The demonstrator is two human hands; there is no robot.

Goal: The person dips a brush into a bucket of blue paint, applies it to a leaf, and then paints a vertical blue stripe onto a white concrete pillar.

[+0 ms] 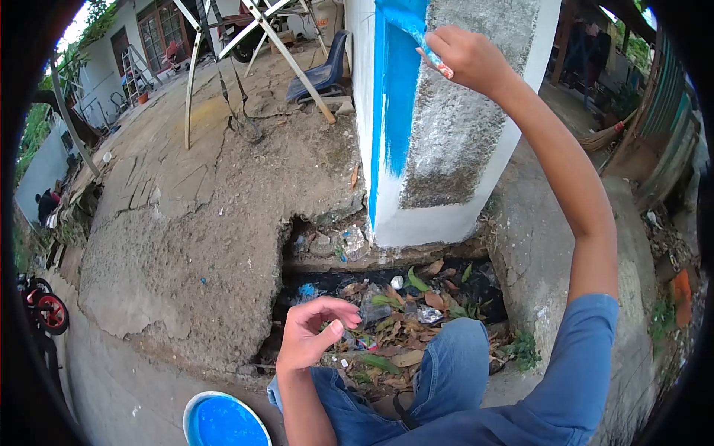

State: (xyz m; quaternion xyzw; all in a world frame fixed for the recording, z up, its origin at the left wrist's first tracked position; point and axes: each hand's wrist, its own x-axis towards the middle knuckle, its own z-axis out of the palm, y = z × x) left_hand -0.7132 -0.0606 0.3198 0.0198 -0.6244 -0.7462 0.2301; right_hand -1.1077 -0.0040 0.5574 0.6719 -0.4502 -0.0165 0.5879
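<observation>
My right hand (460, 58) is raised at the pillar and wrapped round the handle of a paintbrush (405, 24). The brush is coated in blue, and its head lies against the upper blue strip (398, 97) on the white and rough grey pillar (454, 111). Over the ditch, my left hand (316, 331) hangs with curled fingers apart from the thumb, holding nothing. Below it to the left, a round white tub (227, 420) of blue paint stands on the concrete.
A ditch with leaves and litter (401, 320) runs between my knees and the pillar's foot. Behind on the left are a blue chair (320, 70) and pale metal legs (297, 70). A broom (606, 136) leans at the right, and a red-wheeled bike (50, 312) stands far left.
</observation>
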